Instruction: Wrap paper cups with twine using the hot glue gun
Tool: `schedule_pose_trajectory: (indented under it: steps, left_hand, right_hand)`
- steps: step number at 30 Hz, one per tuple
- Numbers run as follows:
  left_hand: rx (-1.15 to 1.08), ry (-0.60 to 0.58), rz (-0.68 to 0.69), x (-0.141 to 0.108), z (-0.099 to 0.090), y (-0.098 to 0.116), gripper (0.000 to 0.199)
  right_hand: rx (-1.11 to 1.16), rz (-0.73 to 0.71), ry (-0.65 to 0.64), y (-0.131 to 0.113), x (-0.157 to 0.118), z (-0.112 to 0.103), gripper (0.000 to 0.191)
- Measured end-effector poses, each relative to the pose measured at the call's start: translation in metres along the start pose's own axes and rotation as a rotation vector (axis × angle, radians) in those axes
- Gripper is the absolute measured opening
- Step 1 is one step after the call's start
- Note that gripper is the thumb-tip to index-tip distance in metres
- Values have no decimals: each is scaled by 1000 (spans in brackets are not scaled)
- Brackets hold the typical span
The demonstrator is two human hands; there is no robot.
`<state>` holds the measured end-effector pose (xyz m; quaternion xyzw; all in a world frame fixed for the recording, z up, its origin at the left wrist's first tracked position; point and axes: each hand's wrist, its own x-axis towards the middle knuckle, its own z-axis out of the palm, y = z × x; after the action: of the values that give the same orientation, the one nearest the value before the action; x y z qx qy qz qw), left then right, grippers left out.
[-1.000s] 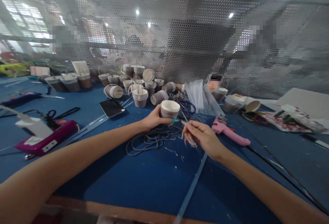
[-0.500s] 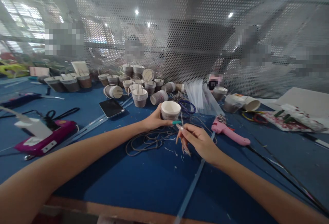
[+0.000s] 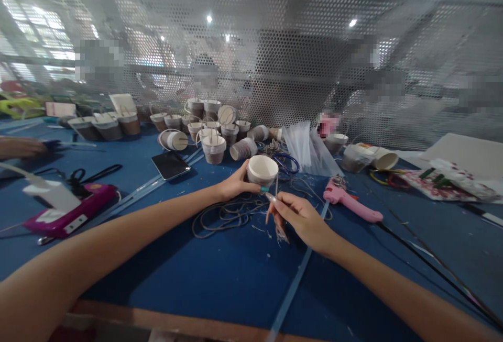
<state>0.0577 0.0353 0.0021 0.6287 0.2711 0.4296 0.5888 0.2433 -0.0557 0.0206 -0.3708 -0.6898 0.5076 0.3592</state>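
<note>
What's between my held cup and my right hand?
The head view shows a thin strand and your left thumb between the held cup and right hand.

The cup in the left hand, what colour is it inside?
Inside, the cup is creamy white; the head view shows it best.

The paper cup (image 3: 262, 176) at centre shows a white interior and rim over a grey-brown lower wall; the strand (image 3: 276, 183) just right of it is pale grey. The thumb tip (image 3: 264, 189) is teal. Tabletop (image 3: 220, 279): solid blue, brown near edge (image 3: 176, 322). Glue gun (image 3: 356, 205), right: pink. Power strip (image 3: 94, 207), left: magenta, bearing a white charger (image 3: 55, 195). Smartphone (image 3: 170, 165): black screen. Bundle (image 3: 451, 179), right: white, red blotches, green strips. Screen (image 3: 275, 64), far: grey, dotted perforations.
</note>
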Motion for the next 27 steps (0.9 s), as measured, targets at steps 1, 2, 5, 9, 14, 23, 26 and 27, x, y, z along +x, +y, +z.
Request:
schedule_pose_trajectory:
  steps: [1, 2, 5, 9, 14, 23, 26, 27]
  left_hand:
    - [-11, 0, -3, 0, 0, 0, 77]
    - [-16, 2, -5, 1, 0, -1, 77]
    - [-5, 22, -5, 2, 0, -3, 77]
    - [35, 41, 23, 4, 1, -6, 81]
    - [126, 58, 70, 4, 2, -6, 77]
    - [121, 22, 73, 5, 2, -8, 81]
    - [117, 18, 95, 5, 2, -8, 79]
    - [120, 17, 105, 5, 2, -8, 78]
  right_hand:
    - [0, 0, 0, 1, 0, 0, 41]
    - [1, -1, 0, 2, 0, 0, 40]
    - [7, -4, -4, 3, 1, 0, 39]
    - [20, 1, -4, 5, 1, 1, 40]
    - [35, 5, -15, 7, 2, 2, 38]
    - [30, -4, -33, 9, 4, 3, 41]
    - [22, 10, -35, 7, 4, 3, 41]
    - [18, 14, -36, 6, 3, 3, 41]
